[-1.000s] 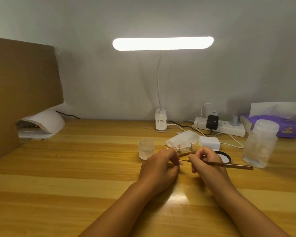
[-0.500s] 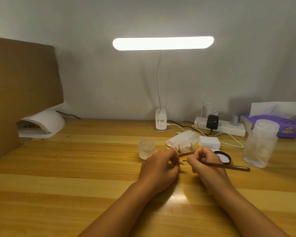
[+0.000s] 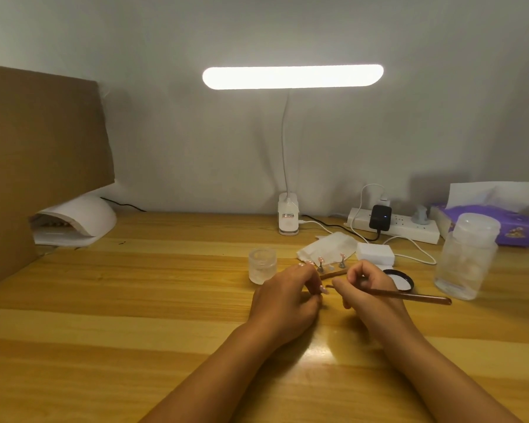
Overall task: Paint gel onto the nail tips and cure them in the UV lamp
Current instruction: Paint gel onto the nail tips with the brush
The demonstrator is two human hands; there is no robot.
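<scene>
Head view, R hand (image 3: pixel 370 288) pinching brush (image 3: pixel 409 296), L hand (image 3: pixel 284 297) curled alongside

Count: 1 brush (image 3: pixel 409 296) in the right hand (image 3: pixel 370 288); 1 nail tip (image 3: pixel 322 289) in the left hand (image 3: pixel 284 297); 2 stands (image 3: pixel 320 265) just beyond it; 1 jar (image 3: pixel 262 265) beyond-left; 1 bottle (image 3: pixel 466 257).

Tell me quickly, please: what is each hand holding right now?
Left hand: curled, pinching what looks like a nail tip.
Right hand: closed on the brush, held like a pen.
</scene>
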